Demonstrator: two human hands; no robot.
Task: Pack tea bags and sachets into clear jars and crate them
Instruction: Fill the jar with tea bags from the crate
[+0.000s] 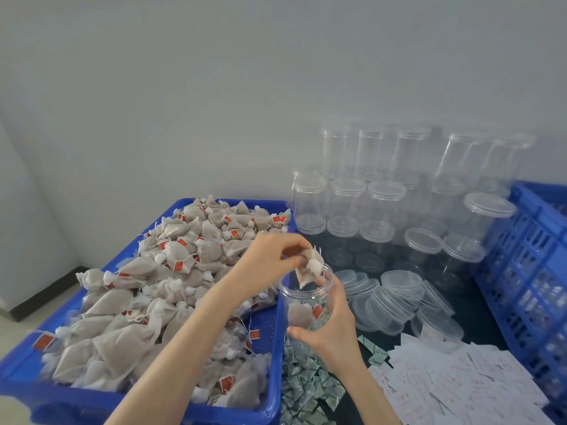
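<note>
My left hand (273, 256) pinches a pale mesh tea bag (310, 269) and holds it over the open mouth of a clear jar (302, 302). My right hand (333, 328) grips that jar around its side, thumb in front, keeping it upright. Inside the jar lie a tea bag with a red tag and a green sachet. A blue tray (273, 348) on the left is heaped with tea bags (159, 289) carrying red tags.
Stacked clear lidded jars (383, 197) stand at the back against the wall. Loose clear lids (395, 299) lie right of the held jar. Green sachets (306, 384) and white sachets (454, 381) are spread in front. A blue lattice crate (534, 271) stands at the right.
</note>
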